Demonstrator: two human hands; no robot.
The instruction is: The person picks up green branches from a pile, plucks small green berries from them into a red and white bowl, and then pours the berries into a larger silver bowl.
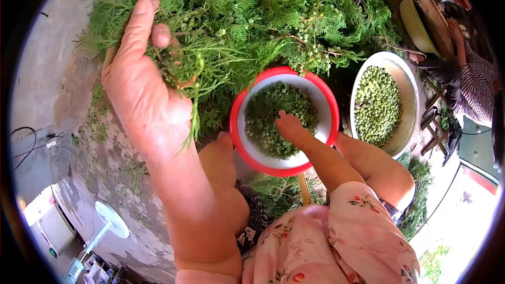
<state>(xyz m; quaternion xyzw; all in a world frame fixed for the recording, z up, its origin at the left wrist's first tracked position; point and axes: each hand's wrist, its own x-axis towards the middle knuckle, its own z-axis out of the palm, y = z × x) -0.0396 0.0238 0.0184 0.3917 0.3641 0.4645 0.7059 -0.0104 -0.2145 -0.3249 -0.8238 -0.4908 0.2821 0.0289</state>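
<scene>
My left hand point(144, 79), raised at the upper left, is closed around a green conifer sprig point(197, 71) with flat, scaly leaves; part of it hangs past my wrist. Below and to the right, my right hand point(289, 126) reaches into a red-rimmed white basin point(239, 150) between my knees. Its fingers are drawn together over small green cones point(271, 144) mixed with bits of foliage; what they grip, if anything, is hidden. A large heap of conifer branches point(273, 16) bearing small cones lies just beyond the basin.
Right of the basin stands a metal bowl point(411, 110) of picked green cones point(376, 105). Another person in a striped sleeve point(476, 87) sits at the far right, near a yellow-green basin point(415, 26). A white fan point(111, 220) stands at the lower left.
</scene>
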